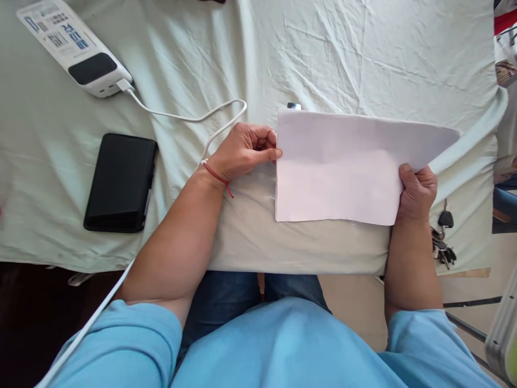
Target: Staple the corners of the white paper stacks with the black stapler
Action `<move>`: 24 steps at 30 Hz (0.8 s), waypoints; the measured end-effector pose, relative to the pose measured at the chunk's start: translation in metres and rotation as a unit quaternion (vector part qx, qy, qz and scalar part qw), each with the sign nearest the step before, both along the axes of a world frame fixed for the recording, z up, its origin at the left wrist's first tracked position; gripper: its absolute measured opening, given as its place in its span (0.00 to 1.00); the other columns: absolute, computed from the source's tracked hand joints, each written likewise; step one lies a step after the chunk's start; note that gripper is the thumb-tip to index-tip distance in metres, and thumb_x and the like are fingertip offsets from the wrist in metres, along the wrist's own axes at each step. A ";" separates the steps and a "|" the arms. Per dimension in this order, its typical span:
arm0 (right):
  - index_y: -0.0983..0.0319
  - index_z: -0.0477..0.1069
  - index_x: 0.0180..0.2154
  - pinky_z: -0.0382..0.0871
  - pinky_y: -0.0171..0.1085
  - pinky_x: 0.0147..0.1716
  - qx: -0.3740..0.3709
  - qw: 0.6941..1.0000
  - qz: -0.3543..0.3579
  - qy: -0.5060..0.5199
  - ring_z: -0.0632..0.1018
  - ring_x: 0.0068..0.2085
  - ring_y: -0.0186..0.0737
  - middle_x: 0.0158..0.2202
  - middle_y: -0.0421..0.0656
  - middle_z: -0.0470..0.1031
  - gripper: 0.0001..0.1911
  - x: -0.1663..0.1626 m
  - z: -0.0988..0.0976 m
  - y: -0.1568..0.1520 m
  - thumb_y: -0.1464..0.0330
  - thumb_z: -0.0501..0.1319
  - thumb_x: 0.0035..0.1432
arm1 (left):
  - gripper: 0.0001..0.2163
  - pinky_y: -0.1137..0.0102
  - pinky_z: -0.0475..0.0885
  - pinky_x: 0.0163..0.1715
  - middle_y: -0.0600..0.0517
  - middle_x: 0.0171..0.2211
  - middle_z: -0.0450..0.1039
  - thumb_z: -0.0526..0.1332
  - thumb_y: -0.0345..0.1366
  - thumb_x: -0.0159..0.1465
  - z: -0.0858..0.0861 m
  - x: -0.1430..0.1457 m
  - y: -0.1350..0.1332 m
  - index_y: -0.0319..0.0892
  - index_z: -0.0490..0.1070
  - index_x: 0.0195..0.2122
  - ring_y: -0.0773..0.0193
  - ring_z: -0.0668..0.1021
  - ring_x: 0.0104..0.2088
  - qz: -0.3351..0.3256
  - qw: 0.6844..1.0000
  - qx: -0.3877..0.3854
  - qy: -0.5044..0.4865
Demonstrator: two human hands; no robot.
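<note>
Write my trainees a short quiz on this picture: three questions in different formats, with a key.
1. True or false: the white cable is plugged into the power bank.
2. Fill in: the bunch of keys lies nearer the ____ hand.
3. What do the left hand and right hand both hold? A) the bunch of keys B) white paper C) the white cable

Key: 1 true; 2 right; 3 B.

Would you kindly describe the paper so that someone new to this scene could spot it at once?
Start at the pale green cloth beyond the blue shirt. Over it, the left hand and right hand hold the paper by opposite edges. Unlike the white power bank, which bears print, the paper is broad, thin and blank on its visible face.
</note>
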State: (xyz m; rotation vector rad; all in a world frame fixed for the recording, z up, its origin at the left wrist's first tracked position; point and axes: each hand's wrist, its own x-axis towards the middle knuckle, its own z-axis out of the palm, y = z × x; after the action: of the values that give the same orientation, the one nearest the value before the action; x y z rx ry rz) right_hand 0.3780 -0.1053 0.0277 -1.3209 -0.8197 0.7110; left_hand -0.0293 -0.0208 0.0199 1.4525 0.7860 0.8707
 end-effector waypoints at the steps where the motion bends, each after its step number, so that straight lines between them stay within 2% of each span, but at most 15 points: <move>1: 0.60 0.86 0.36 0.85 0.44 0.63 0.003 1.000 0.002 -0.001 0.87 0.50 0.43 0.41 0.44 0.90 0.24 0.000 -0.001 0.000 0.55 0.89 0.42 | 0.24 0.66 0.70 0.33 0.54 0.28 0.77 0.84 0.56 0.61 0.000 0.001 0.000 0.45 0.75 0.31 0.66 0.76 0.32 -0.001 1.000 0.002 -0.003; 6: 0.60 0.86 0.38 0.84 0.46 0.65 0.017 1.000 -0.008 -0.010 0.87 0.52 0.44 0.44 0.44 0.90 0.25 0.002 -0.004 0.000 0.54 0.89 0.43 | 0.23 0.66 0.67 0.31 0.55 0.27 0.74 0.83 0.53 0.62 0.000 0.001 0.001 0.45 0.73 0.30 0.67 0.72 0.30 -0.022 1.000 0.009 0.020; 9: 0.60 0.85 0.37 0.83 0.48 0.66 0.003 1.000 -0.004 -0.012 0.87 0.52 0.46 0.44 0.46 0.90 0.27 0.003 -0.007 0.000 0.53 0.89 0.41 | 0.24 0.66 0.66 0.30 0.54 0.25 0.74 0.80 0.57 0.66 0.000 0.000 0.001 0.46 0.73 0.30 0.66 0.72 0.29 0.007 0.999 0.024 0.027; 13: 0.61 0.82 0.33 0.84 0.49 0.61 -0.029 1.000 0.001 -0.011 0.86 0.49 0.47 0.41 0.48 0.89 0.26 0.003 -0.008 0.000 0.56 0.89 0.38 | 0.28 0.65 0.61 0.27 0.55 0.22 0.67 0.75 0.59 0.72 -0.002 0.003 0.001 0.46 0.69 0.26 0.66 0.67 0.25 0.056 0.997 0.048 0.017; 15: 0.61 0.82 0.33 0.84 0.48 0.60 -0.031 0.999 -0.008 -0.010 0.85 0.48 0.46 0.40 0.47 0.89 0.26 0.004 -0.008 0.002 0.57 0.89 0.38 | 0.29 0.65 0.61 0.28 0.55 0.23 0.68 0.76 0.62 0.71 -0.003 0.005 0.000 0.46 0.70 0.26 0.66 0.67 0.26 0.048 0.998 0.048 0.011; 17: 0.62 0.82 0.33 0.84 0.47 0.59 -0.026 0.999 -0.022 -0.009 0.85 0.48 0.45 0.41 0.48 0.88 0.26 0.005 -0.008 0.003 0.57 0.88 0.38 | 0.29 0.65 0.63 0.29 0.55 0.26 0.72 0.80 0.65 0.65 -0.003 0.005 0.000 0.46 0.73 0.28 0.66 0.69 0.29 0.010 0.999 0.034 0.009; 20: 0.62 0.82 0.33 0.85 0.46 0.59 -0.020 0.999 -0.036 -0.008 0.85 0.47 0.44 0.40 0.47 0.88 0.24 0.006 -0.007 0.005 0.58 0.87 0.39 | 0.29 0.66 0.66 0.31 0.53 0.28 0.77 0.84 0.64 0.60 -0.003 0.004 0.001 0.46 0.77 0.31 0.65 0.72 0.31 -0.027 0.999 0.013 0.022; 24: 0.60 0.84 0.33 0.86 0.43 0.59 -0.011 0.999 -0.034 -0.008 0.86 0.47 0.42 0.40 0.44 0.89 0.21 0.006 -0.008 0.007 0.59 0.86 0.40 | 0.28 0.66 0.61 0.26 0.54 0.21 0.70 0.78 0.60 0.69 0.000 0.004 0.000 0.45 0.72 0.25 0.67 0.68 0.24 0.007 0.998 0.041 0.043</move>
State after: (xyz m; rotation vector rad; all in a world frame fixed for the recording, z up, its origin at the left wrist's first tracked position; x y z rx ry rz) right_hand 0.3844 -0.0988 0.0194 -1.3700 -0.7773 0.6581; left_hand -0.0251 -0.0207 0.0202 1.5665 0.8344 0.8647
